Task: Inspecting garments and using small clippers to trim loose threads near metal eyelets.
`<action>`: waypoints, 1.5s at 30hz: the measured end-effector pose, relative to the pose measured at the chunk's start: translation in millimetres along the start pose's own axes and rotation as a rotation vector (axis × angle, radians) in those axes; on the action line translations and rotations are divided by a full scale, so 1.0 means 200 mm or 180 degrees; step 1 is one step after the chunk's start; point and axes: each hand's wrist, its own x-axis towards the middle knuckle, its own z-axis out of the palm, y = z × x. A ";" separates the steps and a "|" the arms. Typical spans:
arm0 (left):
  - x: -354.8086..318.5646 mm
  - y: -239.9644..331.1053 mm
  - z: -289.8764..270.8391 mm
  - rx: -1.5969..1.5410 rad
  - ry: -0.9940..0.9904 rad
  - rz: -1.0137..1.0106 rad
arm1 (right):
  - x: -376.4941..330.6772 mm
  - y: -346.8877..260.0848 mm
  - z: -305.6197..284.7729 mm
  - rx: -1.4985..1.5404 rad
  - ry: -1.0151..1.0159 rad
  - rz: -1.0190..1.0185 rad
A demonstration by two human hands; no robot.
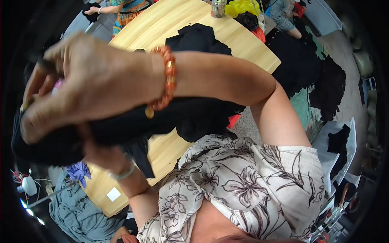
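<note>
My right hand reaches across to the far left, wearing a bracelet of orange beads. Its fingers are curled and the thumb presses on a black cloth piece, seemingly a garment. A dark band shows at one finger; I cannot tell what it is. Below it, my left hand, with a pale bangle at the wrist, grips the same black cloth from underneath. That hand is blurred, and its fingertips are partly lost in the fabric. The cloth is held up above the table, stretching from the left toward my body.
More black garments lie on the wooden table. A jar and a yellow bag stand at its far edge. Grey cloth heaps at lower left; dark fabric covers floor at right. A person works at far left.
</note>
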 end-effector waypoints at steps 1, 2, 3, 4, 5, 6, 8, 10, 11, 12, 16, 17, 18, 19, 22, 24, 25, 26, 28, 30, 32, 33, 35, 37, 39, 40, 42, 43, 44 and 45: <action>0.02 0.02 -0.15 0.1748 -0.0184 0.1853 | 0.05 0.03 -0.06 0.0183 -0.0187 -0.0087; 0.09 0.11 -0.37 0.1623 0.0144 0.1921 | 0.01 -0.11 -0.09 -0.0481 0.0255 0.0377; 0.10 0.23 -0.35 0.1278 0.0842 0.0925 | -0.02 -0.15 -0.17 -0.1036 0.0585 0.0396; 0.14 0.30 -0.51 0.2355 0.0698 0.1276 | -0.02 -0.08 -0.31 -0.1158 0.0569 -0.0058; 0.25 0.42 -0.64 0.3794 -0.0141 0.3360 | -0.02 -0.01 -0.54 -0.0355 0.0014 0.0141; 0.23 0.49 -0.69 0.3688 0.0084 0.2927 | -0.13 -0.04 -0.58 -0.0616 0.0594 0.0646; 0.22 0.56 -0.64 0.3563 0.0299 0.2487 | -0.35 -0.03 -0.80 -0.1485 0.0575 0.0756; 0.27 0.68 -0.82 0.3929 0.0209 0.2349 | -0.50 0.03 -0.93 -0.1182 0.1257 0.1777; 0.31 0.71 -0.87 0.4047 0.0167 0.2292 | -0.60 0.06 -1.01 -0.1263 0.1407 0.1910; 0.37 0.68 -0.92 0.4118 0.0103 0.2208 | -0.69 0.09 -1.06 -0.1485 0.1583 0.2156; 0.55 0.68 -1.27 0.4305 -0.0166 0.1952 | -1.02 0.27 -1.23 -0.2456 0.2159 0.2261; 0.63 0.65 -1.33 0.4311 -0.0251 0.1906 | -1.15 0.32 -1.31 -0.2829 0.2139 0.2214; 0.65 0.68 -1.15 0.4371 -0.0329 0.1881 | -1.24 0.36 -1.39 -0.3153 0.2086 0.2152; 0.68 0.57 -1.08 0.4750 -0.0145 0.1598 | -1.26 0.34 -1.37 -0.3436 0.2129 0.2654; 0.93 0.15 -0.99 0.3840 -0.0175 0.0797 | -1.41 0.30 -1.36 -0.4306 0.2452 0.3017; 1.13 -0.30 -0.98 0.3463 -0.0361 0.0939 | -1.44 0.35 -1.39 -0.3919 0.2340 0.3391; 1.16 -0.51 -0.90 0.3103 -0.0532 0.1051 | -1.44 0.37 -1.42 -0.3809 0.2128 0.3781; 1.04 -0.64 -0.67 0.2789 -0.0781 -0.0503 | -1.49 0.40 -1.45 -0.3782 0.2210 0.3669; 0.77 -0.81 -0.19 0.2967 -0.1018 0.0712 | -1.52 0.43 -1.43 -0.3267 0.2775 0.3539; 0.36 -0.73 0.27 0.2049 -0.1649 0.0091 | -1.50 0.41 -1.38 -0.2511 0.3404 0.3030; 0.01 -0.62 0.52 0.0723 -0.2586 -0.1312 | -1.38 0.41 -1.25 -0.1892 0.3544 0.2382; -0.14 -0.53 0.65 0.0435 -0.3100 -0.1219 | -1.42 0.48 -1.26 -0.2089 0.3333 0.1836; -0.39 -0.47 0.76 -0.0041 -0.3587 -0.1398 | -1.21 0.40 -1.01 -0.2361 0.2769 0.1858; -0.53 -0.42 0.84 -0.0573 -0.3426 -0.1470 | -1.06 0.33 -0.78 -0.2012 0.2331 0.1849; -0.60 -0.44 0.81 -0.1178 -0.2894 -0.1790 | -1.01 0.31 -0.65 -0.1863 0.1729 0.1880; -0.59 -0.40 0.76 -0.1510 -0.2765 -0.2255 | -1.00 0.31 -0.61 -0.1962 0.1524 0.1848; -0.55 -0.37 0.68 -0.1254 -0.2384 -0.1875 | -0.99 0.28 -0.56 -0.1942 0.1210 0.1617; -0.51 -0.37 0.60 -0.0815 -0.2437 -0.1789 | -0.99 0.31 -0.55 -0.1999 0.1180 0.1395; -0.44 -0.36 0.52 -0.0783 -0.2342 -0.1874 | -1.00 0.34 -0.56 -0.2351 0.1343 0.1241; -0.37 -0.33 0.46 -0.0883 -0.2198 -0.2059 | -0.98 0.37 -0.59 -0.3120 0.1358 0.0844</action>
